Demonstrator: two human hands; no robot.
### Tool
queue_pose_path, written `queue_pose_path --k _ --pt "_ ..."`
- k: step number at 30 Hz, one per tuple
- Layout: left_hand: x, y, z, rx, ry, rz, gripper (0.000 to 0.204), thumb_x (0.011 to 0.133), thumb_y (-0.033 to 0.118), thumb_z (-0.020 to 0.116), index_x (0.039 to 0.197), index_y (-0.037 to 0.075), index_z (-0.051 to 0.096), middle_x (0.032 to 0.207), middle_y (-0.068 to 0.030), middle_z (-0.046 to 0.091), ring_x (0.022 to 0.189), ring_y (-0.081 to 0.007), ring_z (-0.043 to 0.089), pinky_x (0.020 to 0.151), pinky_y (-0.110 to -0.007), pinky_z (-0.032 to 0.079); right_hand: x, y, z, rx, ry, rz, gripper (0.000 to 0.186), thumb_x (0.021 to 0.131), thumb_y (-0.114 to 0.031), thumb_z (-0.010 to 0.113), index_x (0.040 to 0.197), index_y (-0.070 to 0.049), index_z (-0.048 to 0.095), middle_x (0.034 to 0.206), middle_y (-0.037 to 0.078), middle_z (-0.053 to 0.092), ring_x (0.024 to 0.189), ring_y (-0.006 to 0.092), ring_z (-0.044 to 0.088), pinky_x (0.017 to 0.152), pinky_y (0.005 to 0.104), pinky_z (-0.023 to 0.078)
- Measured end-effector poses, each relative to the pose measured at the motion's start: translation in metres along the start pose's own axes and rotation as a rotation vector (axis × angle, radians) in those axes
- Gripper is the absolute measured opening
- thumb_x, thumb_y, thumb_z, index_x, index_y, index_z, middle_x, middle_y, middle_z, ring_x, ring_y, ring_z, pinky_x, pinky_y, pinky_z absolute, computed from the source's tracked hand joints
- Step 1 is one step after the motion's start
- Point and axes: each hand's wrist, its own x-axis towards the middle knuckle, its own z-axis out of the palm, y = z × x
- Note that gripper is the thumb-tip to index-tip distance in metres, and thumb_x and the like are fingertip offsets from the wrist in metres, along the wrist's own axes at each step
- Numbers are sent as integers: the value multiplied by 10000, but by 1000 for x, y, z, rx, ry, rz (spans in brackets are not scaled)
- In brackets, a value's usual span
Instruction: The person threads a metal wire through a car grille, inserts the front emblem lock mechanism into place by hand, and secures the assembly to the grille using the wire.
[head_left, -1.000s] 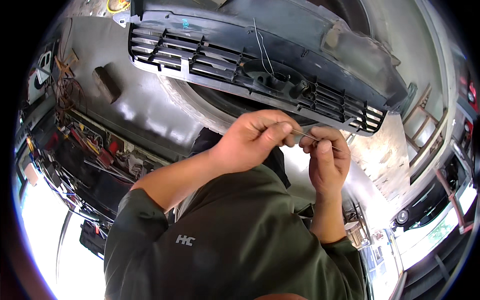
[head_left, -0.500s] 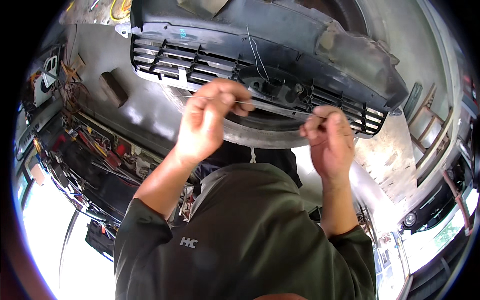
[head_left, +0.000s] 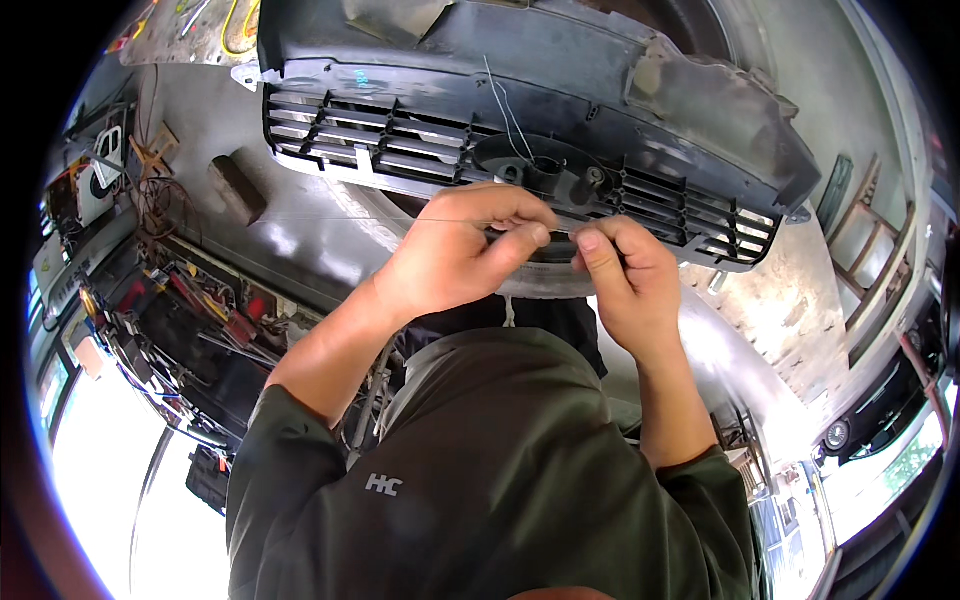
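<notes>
A thin wire (head_left: 350,219) is stretched sideways in front of a black car grille (head_left: 420,142). My left hand (head_left: 455,250) is curled round it, thumb and forefinger near its tip, and one length trails out to the left. My right hand (head_left: 632,285) pinches the wire between thumb and forefinger, close beside the left fingertips. Just beyond both hands is the grille's round dark centre mount (head_left: 560,165). From this mount a separate bent pale wire (head_left: 508,112) sticks up against the dark bumper panel (head_left: 450,60). The wire's right end is hidden by my fingers.
A tyre (head_left: 545,283) lies beneath the grille. Stained board (head_left: 780,310) shows at the right, with a wooden frame (head_left: 868,235) beyond. A wood block (head_left: 236,190) lies on the floor at left, near a tool-filled cart (head_left: 190,330). Yellow cable (head_left: 235,30) rests at the upper left.
My hands have come together: the left has moved right along the wire and the right has moved slightly left. A longer length of wire now trails left of my left hand.
</notes>
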Motion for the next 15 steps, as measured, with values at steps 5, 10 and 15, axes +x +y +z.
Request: queue_pose_path --k 5,10,15 --pt "18 0 -10 114 12 18 147 984 71 686 1076 4 779 955 -103 769 883 -176 716 827 -327 569 22 -9 7 -224 35 -167 187 1039 -193 707 977 -20 742 803 103 713 700 226 682 667 333 528" --pt "35 -6 -21 193 13 88 150 966 74 691 1052 1 791 950 -94 775 857 -184 715 812 -318 571 49 -12 1 -389 -11 -255 173 1018 -192 721 973 -26 744 794 127 707 694 303 674 662 371 527" --pt "46 -5 -29 172 28 -26 159 970 89 695 1056 -2 792 900 -74 774 818 -146 690 796 -300 563 65 -21 -6 -248 -84 -141 190 1028 -193 710 994 -12 753 793 122 709 677 211 655 655 352 516"
